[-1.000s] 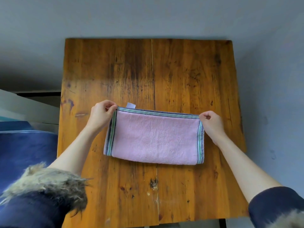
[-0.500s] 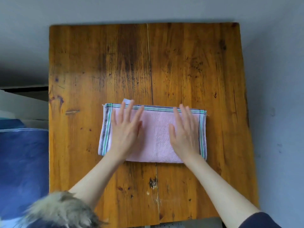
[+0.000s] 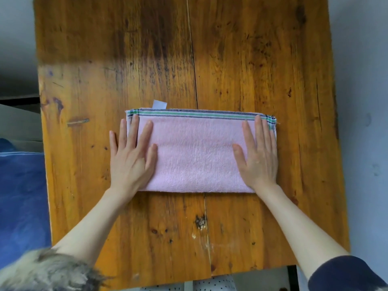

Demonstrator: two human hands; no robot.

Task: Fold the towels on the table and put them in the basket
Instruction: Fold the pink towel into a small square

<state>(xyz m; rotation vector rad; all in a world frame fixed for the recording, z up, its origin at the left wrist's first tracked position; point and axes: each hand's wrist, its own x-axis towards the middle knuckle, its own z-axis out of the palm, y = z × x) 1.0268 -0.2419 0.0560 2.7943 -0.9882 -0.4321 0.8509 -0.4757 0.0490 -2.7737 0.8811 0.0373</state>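
Head view: the pink towel, folded to a long strip, lies at the centre of the wooden table. The left hand and right hand press flat on its ends, fingers extended, gripping nothing. Judged step: smoothing. The next move calls for folding end to end. The white tag bears no legible writing. No basket is visible.

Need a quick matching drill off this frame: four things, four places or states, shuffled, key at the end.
Things:
1. left hand
2. right hand
3. white tag
4. pink towel

Places or states:
A. pokes out past the towel's far edge
B. flat on the towel's right end
C. folded, lying on the wooden table
D. flat on the towel's left end, outer fingers on the wood

Pairs: 1-D, 2-B, 3-A, 4-C
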